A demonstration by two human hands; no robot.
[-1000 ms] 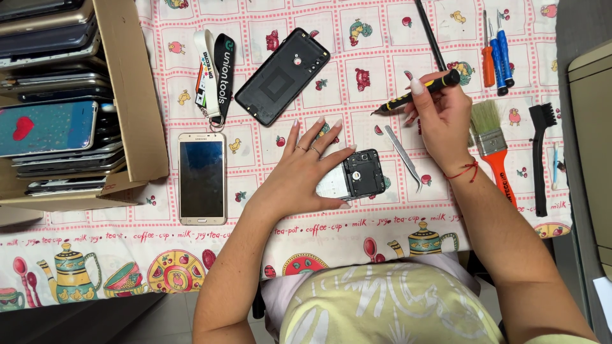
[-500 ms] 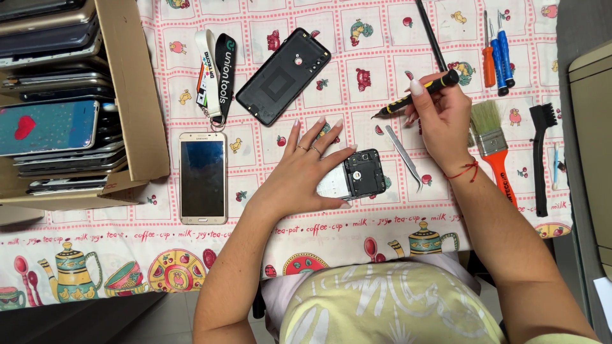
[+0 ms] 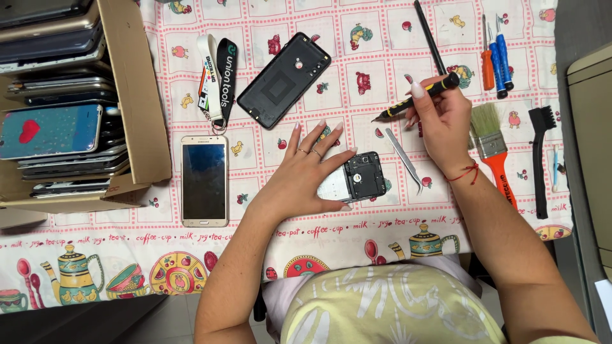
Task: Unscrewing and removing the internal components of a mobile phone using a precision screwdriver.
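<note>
cardboard box (image 3: 137, 95): at the far left of the bench, holding stacked phones on edge.
gold phone (image 3: 204, 180): lies flat, screen up, just right of the box, below a lanyard (image 3: 217, 79).
black back cover (image 3: 284, 79): lies tilted on the patterned cloth (image 3: 95, 255), above the left hand and apart from it.
left hand (image 3: 306, 172): palm down, fingers spread and straight, forearm reaching up from the lower left; it presses flat on the opened phone (image 3: 357, 178), thumb along its lower edge, not curled around it.
opened phone: near the bench middle, back off, its right end showing past the fingers.
tweezers (image 3: 405, 159): lie between the two hands.
right hand (image 3: 443, 124): raised, wrist bent, fingers closed on a black screwdriver (image 3: 417, 97) whose tip points left.
brushes: an orange-handled paintbrush (image 3: 494, 146) and a black brush (image 3: 540, 159) lie to the right.
</note>
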